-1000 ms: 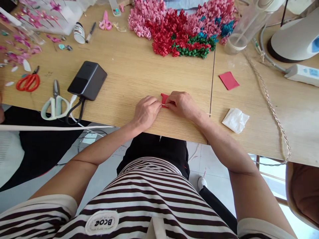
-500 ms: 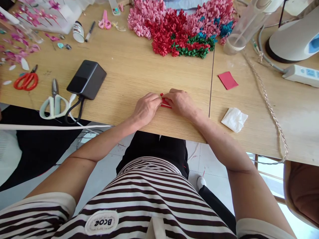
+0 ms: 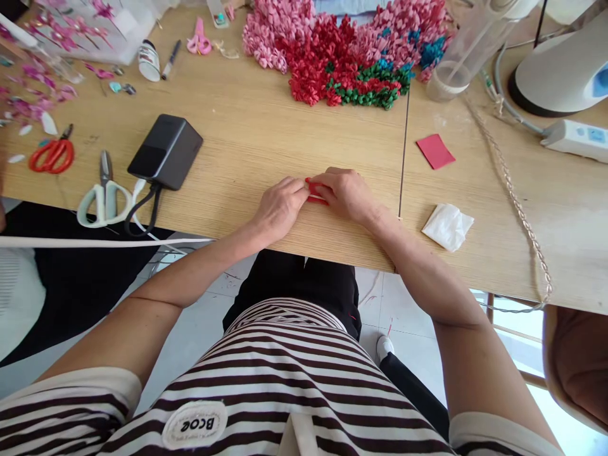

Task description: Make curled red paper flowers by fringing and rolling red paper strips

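Near the table's front edge, a small red piece of fabric or paper (image 3: pixel 317 199) lies flat with a pale line across it. My left hand (image 3: pixel 281 206) pinches its left end with closed fingers. From the right, my right hand (image 3: pixel 345 193) bends its fingers down onto the same piece, hiding part of it. A red bit shows between the fingertips at the far edge. To the right of my hands lie a flat red square (image 3: pixel 436 151) and a crumpled white tissue (image 3: pixel 448 227).
Left on the wooden table (image 3: pixel 247 139) are a black power bank (image 3: pixel 166 152), white-handled scissors (image 3: pixel 105 196) and red-handled scissors (image 3: pixel 53 155). Pink, red and green flower pieces (image 3: pixel 327 69) are heaped at the back. A twisted cord (image 3: pixel 508 177) and a power strip (image 3: pixel 577 140) lie right.
My right hand's fingers have shifted slightly over the red piece. My left hand stays almost where it was.
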`<state>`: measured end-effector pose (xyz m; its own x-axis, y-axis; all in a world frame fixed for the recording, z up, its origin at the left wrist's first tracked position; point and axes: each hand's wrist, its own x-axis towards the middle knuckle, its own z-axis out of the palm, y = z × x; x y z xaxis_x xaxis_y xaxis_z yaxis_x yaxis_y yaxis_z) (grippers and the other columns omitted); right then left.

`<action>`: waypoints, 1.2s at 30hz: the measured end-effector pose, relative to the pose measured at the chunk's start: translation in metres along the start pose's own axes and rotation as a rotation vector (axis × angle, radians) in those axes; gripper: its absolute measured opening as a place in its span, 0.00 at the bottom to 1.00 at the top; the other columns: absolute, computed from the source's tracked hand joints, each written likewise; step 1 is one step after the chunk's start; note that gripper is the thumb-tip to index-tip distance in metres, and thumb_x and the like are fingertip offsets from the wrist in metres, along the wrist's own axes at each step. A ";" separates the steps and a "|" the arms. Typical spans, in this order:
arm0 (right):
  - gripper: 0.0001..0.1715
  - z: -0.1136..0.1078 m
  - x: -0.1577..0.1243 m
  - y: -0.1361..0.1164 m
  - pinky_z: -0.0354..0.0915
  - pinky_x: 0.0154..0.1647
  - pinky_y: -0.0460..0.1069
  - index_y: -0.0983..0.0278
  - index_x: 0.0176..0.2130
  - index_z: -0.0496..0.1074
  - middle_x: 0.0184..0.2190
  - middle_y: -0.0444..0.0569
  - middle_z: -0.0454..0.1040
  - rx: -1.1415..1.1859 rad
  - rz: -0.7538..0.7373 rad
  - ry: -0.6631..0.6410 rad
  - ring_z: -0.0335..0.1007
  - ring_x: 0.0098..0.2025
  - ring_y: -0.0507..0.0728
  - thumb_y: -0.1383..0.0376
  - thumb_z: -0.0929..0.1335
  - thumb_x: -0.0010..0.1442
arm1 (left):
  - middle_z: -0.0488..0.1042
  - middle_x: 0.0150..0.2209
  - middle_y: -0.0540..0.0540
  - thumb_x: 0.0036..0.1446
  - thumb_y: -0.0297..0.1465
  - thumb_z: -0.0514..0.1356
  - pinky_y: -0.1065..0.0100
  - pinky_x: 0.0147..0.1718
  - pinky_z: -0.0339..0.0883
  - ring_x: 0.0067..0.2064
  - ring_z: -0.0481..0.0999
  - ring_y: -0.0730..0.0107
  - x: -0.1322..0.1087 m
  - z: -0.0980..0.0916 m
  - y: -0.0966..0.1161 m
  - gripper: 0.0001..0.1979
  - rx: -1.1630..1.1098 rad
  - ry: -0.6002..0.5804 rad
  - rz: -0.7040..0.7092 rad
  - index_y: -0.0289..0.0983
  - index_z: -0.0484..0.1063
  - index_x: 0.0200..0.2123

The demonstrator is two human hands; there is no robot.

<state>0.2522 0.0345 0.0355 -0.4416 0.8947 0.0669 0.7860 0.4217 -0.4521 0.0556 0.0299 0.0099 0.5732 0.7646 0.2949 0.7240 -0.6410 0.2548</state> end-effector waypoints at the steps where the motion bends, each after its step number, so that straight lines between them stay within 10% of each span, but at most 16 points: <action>1: 0.17 -0.001 -0.001 0.001 0.62 0.43 0.49 0.63 0.49 0.80 0.44 0.51 0.80 0.022 -0.014 0.016 0.72 0.41 0.55 0.64 0.62 0.71 | 0.76 0.35 0.43 0.71 0.29 0.49 0.62 0.38 0.68 0.41 0.73 0.61 0.001 0.000 0.001 0.18 0.013 -0.012 -0.004 0.38 0.76 0.32; 22: 0.14 0.002 -0.004 0.001 0.60 0.40 0.49 0.64 0.35 0.78 0.40 0.51 0.80 -0.042 0.016 -0.026 0.72 0.40 0.56 0.67 0.64 0.69 | 0.79 0.37 0.44 0.68 0.29 0.56 0.63 0.42 0.69 0.42 0.76 0.62 -0.005 0.005 -0.002 0.11 -0.072 0.141 -0.055 0.36 0.80 0.38; 36: 0.10 -0.006 -0.009 0.011 0.63 0.45 0.50 0.65 0.37 0.79 0.39 0.52 0.78 0.023 -0.022 0.048 0.73 0.42 0.57 0.67 0.67 0.66 | 0.78 0.41 0.41 0.73 0.30 0.46 0.63 0.42 0.69 0.46 0.75 0.60 0.006 0.003 0.006 0.20 0.050 -0.046 -0.098 0.34 0.78 0.41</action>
<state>0.2673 0.0319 0.0352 -0.4369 0.8915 0.1198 0.7656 0.4385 -0.4707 0.0648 0.0307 0.0101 0.5145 0.8267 0.2277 0.7952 -0.5594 0.2340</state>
